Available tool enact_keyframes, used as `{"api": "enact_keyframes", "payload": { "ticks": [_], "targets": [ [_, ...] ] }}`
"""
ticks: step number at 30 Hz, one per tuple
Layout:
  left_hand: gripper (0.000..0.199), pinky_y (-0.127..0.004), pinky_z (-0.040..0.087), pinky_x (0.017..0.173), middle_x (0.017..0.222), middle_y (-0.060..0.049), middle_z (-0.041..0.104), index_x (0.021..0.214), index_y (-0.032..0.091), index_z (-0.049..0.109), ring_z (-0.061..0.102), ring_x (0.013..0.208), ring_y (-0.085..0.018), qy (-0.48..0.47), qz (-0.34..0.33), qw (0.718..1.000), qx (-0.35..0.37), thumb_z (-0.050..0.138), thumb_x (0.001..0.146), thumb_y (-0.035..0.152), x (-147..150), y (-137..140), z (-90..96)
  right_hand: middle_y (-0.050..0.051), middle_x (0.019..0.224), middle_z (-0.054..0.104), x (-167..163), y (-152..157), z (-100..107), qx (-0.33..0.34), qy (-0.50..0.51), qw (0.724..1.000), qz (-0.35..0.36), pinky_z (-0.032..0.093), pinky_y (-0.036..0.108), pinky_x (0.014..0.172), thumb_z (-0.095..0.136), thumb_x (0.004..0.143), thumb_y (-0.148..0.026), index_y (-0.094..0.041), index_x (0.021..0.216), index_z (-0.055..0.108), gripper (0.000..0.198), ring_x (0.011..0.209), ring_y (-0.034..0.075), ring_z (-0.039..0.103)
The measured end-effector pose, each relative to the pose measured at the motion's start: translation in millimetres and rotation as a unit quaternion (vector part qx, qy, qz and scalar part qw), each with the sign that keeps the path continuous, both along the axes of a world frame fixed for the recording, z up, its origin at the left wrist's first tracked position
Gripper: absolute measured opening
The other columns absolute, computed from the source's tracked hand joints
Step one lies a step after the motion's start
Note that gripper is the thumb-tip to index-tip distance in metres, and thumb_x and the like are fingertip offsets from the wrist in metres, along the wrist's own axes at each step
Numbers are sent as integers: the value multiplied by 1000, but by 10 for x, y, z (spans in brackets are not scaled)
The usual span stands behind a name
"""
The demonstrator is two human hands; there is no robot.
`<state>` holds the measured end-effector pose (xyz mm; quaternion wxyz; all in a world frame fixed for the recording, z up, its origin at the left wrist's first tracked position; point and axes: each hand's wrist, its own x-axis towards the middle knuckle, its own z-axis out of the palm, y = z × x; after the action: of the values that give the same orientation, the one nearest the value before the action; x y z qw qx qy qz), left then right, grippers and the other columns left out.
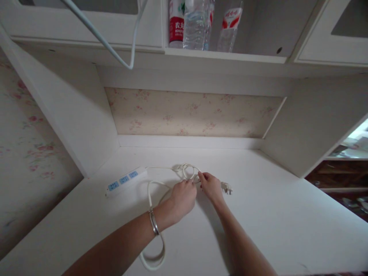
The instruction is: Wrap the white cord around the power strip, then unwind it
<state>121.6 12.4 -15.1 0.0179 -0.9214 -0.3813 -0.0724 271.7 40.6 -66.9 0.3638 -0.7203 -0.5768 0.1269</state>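
Observation:
A white power strip with blue socket faces lies tilted on the white desktop, left of my hands. Its white cord runs right from the strip into several loops near my fingers, and one long loop passes under my left forearm. My left hand, with a silver bangle at the wrist, is closed on the cord; its fingertips are partly hidden. Close beside it, my right hand pinches the cord between thumb and fingers. The plug sticks out just right of my right hand, above the desktop.
Above the desk runs an open shelf with plastic bottles. A pale cable hangs before the left cabinet door. Side panels stand at left and right, with floral wallpaper behind. Dark wooden shelving is at the far right.

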Motion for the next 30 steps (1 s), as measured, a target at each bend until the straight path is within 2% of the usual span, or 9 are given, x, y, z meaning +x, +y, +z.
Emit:
{"api": "enact_keyframes", "payload": {
  "ticks": [3,6,10,15,18,24,30],
  "targets": [
    [32,-34,51,78,100,-19,64,105,7,58,63,89,-23,22,46,999,1,39,81,0,41,116,-185,7,78,72,38,-17,29,20,-108,994,0,38,25,61,37,92,-43,-20,80,69,41,72,19,66],
    [40,-34,51,76,101,-18,64,115,8,53,64,87,-22,20,57,998,3,37,80,-3,18,199,-276,7,81,72,57,-5,40,0,-145,989,-10,36,25,62,39,92,-39,-22,84,69,36,74,19,66],
    [45,-29,47,83,107,-10,64,120,17,52,62,95,-18,-98,54,994,-11,37,82,-1,-77,280,-315,5,86,73,71,-21,105,-20,-163,986,-41,36,26,64,39,92,-36,-26,105,64,30,78,19,66],
    [29,-28,44,82,100,-5,62,105,21,58,59,94,-17,-222,115,968,27,36,89,10,-306,418,-205,7,82,73,76,-97,214,-37,-223,972,-59,37,30,73,40,90,-32,-24,100,66,30,77,21,66],
    [26,-29,44,79,96,-5,61,101,21,58,59,90,-18,-272,160,946,70,35,91,14,-473,536,-100,9,81,72,89,-100,220,-60,-223,971,-59,37,29,70,41,87,-29,-23,91,69,29,76,21,66],
    [27,-33,44,82,96,-8,61,98,17,59,57,92,-21,-417,181,883,116,33,92,21,-757,747,124,7,81,72,148,-32,192,-95,-120,988,-23,35,25,59,44,83,-29,-24,85,71,28,74,19,65],
    [25,-34,43,83,95,-8,63,97,16,61,57,91,-22,-460,233,846,139,38,89,22,-961,904,229,5,64,68,99,-32,203,-98,-46,994,7,30,23,51,46,82,-29,-22,72,70,27,59,15,59]
  ]
}}
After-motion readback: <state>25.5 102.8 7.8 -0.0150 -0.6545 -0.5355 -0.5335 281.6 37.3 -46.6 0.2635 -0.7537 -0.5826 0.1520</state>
